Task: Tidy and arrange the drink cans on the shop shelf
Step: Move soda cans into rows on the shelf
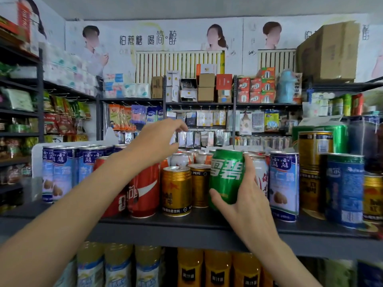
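Note:
My right hand (246, 201) grips a green can (226, 175) with white lettering, held tilted just above the dark shelf (186, 226) in front of white-and-red cans (260, 172). My left hand (157, 141) reaches over the red cola cans (145, 189), fingers loosely curled and holding nothing. Two gold cans (176, 191) stand between the red cans and the green one. Tall blue-and-white cans stand at the left (62, 172) and the right (285, 183).
Stacked gold cans (313, 162), a green can (339, 137) and a blue can (344, 189) crowd the shelf's right end. Yellow and orange bottles (190, 268) fill the shelf below. Snack racks and boxes line the far wall behind.

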`<state>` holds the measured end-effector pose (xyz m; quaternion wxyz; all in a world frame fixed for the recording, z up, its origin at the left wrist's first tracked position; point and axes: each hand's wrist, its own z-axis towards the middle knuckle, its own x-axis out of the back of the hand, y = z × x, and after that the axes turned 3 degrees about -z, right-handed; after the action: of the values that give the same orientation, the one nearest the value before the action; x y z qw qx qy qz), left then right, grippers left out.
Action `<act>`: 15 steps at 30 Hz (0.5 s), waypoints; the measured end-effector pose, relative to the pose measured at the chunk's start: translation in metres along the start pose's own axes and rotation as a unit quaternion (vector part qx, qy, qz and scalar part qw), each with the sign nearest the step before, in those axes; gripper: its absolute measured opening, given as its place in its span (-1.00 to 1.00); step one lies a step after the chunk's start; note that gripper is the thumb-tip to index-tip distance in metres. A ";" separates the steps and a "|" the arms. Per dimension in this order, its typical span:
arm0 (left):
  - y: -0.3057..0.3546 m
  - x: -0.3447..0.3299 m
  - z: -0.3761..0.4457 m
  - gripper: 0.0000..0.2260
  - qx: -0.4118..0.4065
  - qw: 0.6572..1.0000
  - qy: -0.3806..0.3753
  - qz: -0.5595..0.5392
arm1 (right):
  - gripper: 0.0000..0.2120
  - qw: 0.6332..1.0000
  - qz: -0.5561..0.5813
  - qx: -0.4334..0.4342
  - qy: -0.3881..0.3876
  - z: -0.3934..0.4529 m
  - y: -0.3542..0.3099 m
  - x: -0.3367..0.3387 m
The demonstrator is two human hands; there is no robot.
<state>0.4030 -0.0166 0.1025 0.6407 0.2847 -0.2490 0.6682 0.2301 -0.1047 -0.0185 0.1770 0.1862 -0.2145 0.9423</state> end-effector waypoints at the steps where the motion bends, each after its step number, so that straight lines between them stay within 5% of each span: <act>1: -0.001 -0.003 -0.002 -0.68 0.009 1.000 -0.024 0.007 | -0.04 1.000 -0.016 -0.007 -0.006 0.000 -0.002 -0.002; 8: -0.009 -0.003 -0.018 -0.67 0.073 0.993 -0.097 0.011 | 0.01 0.986 -0.152 -0.029 -0.066 -0.005 -0.013 -0.012; 11: -0.011 -0.002 -0.019 -0.66 0.084 0.991 -0.100 0.003 | 0.13 0.973 -0.226 -0.018 -0.030 0.000 -0.014 -0.010; 15: -0.014 0.001 -0.014 -0.70 0.087 0.992 -0.093 -0.007 | -0.23 0.962 -0.268 0.051 0.028 0.014 -0.019 0.006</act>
<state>0.4156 -0.0054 0.0921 0.5918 0.4022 -0.2463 0.6537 0.2370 -0.0941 0.0021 0.4192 0.2189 -0.1036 0.8750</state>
